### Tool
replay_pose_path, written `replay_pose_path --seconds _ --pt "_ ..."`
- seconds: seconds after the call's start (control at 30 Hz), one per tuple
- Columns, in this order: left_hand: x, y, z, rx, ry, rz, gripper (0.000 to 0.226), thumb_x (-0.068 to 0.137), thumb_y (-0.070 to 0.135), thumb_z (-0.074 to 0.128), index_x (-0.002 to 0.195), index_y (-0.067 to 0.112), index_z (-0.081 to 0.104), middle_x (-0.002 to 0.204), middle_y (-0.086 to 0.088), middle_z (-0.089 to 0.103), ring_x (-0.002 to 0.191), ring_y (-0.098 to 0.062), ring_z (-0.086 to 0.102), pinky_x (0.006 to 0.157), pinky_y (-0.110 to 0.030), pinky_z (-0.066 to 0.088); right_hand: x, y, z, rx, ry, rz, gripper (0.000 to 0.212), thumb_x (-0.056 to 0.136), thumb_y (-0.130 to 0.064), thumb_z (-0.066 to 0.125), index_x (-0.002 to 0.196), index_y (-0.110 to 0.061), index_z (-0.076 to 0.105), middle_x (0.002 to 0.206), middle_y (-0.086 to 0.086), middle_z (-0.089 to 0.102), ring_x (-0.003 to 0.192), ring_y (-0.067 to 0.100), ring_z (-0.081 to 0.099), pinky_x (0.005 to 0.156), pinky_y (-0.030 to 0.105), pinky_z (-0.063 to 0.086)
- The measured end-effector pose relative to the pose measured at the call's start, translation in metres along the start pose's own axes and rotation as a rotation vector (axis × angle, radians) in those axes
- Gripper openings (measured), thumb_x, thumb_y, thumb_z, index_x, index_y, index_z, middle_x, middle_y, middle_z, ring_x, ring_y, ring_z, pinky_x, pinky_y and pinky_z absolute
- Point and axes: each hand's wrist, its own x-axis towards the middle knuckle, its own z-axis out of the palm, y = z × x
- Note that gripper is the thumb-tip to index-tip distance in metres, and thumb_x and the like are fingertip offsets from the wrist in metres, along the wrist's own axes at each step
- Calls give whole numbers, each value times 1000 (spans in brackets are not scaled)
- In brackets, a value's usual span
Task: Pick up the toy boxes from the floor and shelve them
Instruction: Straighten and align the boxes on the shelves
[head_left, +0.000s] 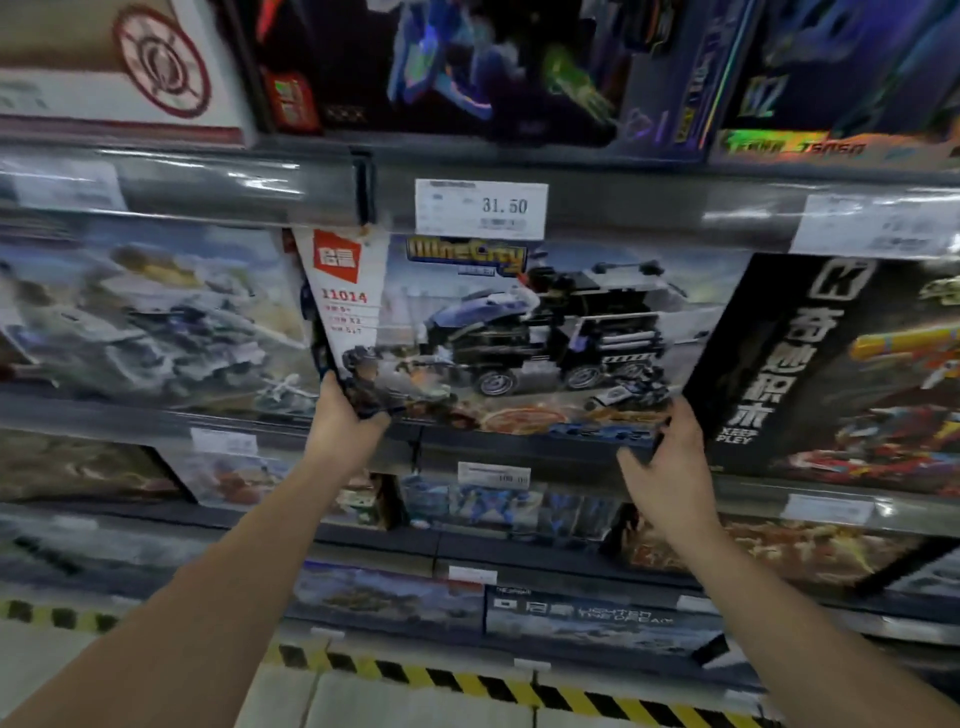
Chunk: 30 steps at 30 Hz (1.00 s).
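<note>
1. Grip, left: the left hand (345, 418) pinches the lower left corner of the toy box (519, 332), thumb on the printed face and fingers curled behind the edge.
2. Grip, right: the right hand (670, 462) holds the lower right corner, fingers curled round the box's right edge and thumb spread out below it.
3. Purpose of the grip: holding the two bottom corners probably keeps the wide, flat box level and leaves its top edge free to pass under the shelf rail (208, 187) above.
4. Location of the box: centre of the frame, face outward and tilted slightly. Its top is tucked behind the rail and its bottom edge is at the lip of the middle shelf (519, 449).
5. Fit: the box occupies the gap between the grey box (145, 317) at left and the black box (831, 364) at right. Contact with either cannot be confirmed.
6. Judgement: the placing step is nearly complete. The box needs seating and squaring.
7. Count:
   - Hands on the box: two.
   - Boxes held: one.
   - Neighbours on this tier: two.
   - Boxes on the tier above: at least three.
   - Price labels on the rail: three, of which only the centre price label (480, 208) is legible.
   - Lower tiers: several boxes, too blurred to count.
   - Boxes on the floor: none in view.
</note>
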Motion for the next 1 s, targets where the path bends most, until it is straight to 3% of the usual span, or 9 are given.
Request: replay_pose_path --seconds 0.13,0.27,0.3,0.37,0.5,0.57,0.7,1.0 --pt "9 -1 2 -48 13 26 74 90 11 68 149 13 24 141 -10 50 122 -31 52 91 -38 45 1 -7 3 -10 102 43 90 93 -25 67 158 -13 8 159 12 28 105 34 61 83 43 53" --pt "16 0 4 -61 16 14 66 88 10 69 142 12 32 135 -11 52 117 -32 53 88 -39 45 9 -5 1 38 68 140 92 95 -23 65 159 -12 0 148 19 45 77 22 62 68 34 51" --pt "17 -1 4 -58 24 18 65 87 10 70 141 11 34 135 -12 52 117 -33 53 89 -40 45 11 -4 1 71 35 163 91 96 -21 63 159 -13 -3 145 19 48 82 26 64 71 37 52" --pt "18 -3 5 -52 37 32 66 85 11 72 140 11 35 136 -12 51 119 -33 53 95 -43 47 16 -3 -1 154 -35 217 89 97 -19 61 159 -18 -4 148 17 43 113 38 58 89 45 48" --pt "19 -7 5 -32 38 50 65 85 11 73 139 11 37 136 -11 50 118 -33 53 94 -42 47 25 6 3 280 -73 251 88 96 -17 63 159 -23 2 161 8 26 141 29 37 106 38 37" --pt "20 -8 5 -15 38 59 63 84 11 73 137 12 38 135 -12 49 116 -34 54 88 -39 46 25 8 6 310 -66 263 86 96 -16 62 159 -23 4 161 8 25 143 28 34 111 40 35" --pt "17 -8 6 48 37 61 59 86 14 71 134 9 37 134 -15 41 105 -32 51 82 -41 46 22 13 7 306 -23 253 85 96 -14 61 159 -17 4 159 10 30 140 28 38 104 34 37" --pt "3 -5 7 95 46 65 57 87 15 68 134 9 37 134 -15 38 99 -28 47 84 -42 45 14 15 9 260 27 235 89 96 -21 62 159 -16 -1 159 11 30 137 31 42 95 32 39"
